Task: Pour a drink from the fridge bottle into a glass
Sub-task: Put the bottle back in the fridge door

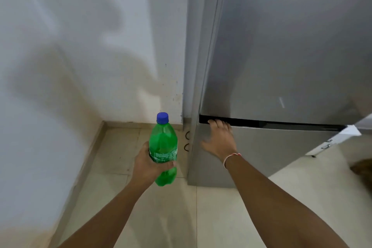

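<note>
I have the green bottle [163, 148] upright in my left hand [148, 164], fingers wrapped round the label band and thumb across the front, blue cap [162, 117] on top and apparently screwed down; it hangs out over the tiled floor [124, 197], just beside the fridge [281, 56] and near the white wall [70, 56]; my right hand [218, 140] is spread flat, fingertips hooked at the dark seam [271, 123] under the upper door, holding nothing; the door looks closed or very nearly so, though I can't tell if the seal is seated; so a firm flat push along that edge seems wise, palm square, no fingers left in the gap; I'd keep the bottle vertical and quiet meanwhile, since a fizzy drink may foam if jolted; no glass in view here, so the pour comes later; a low grip like this may wobble, so I'd carry it steady.
</note>
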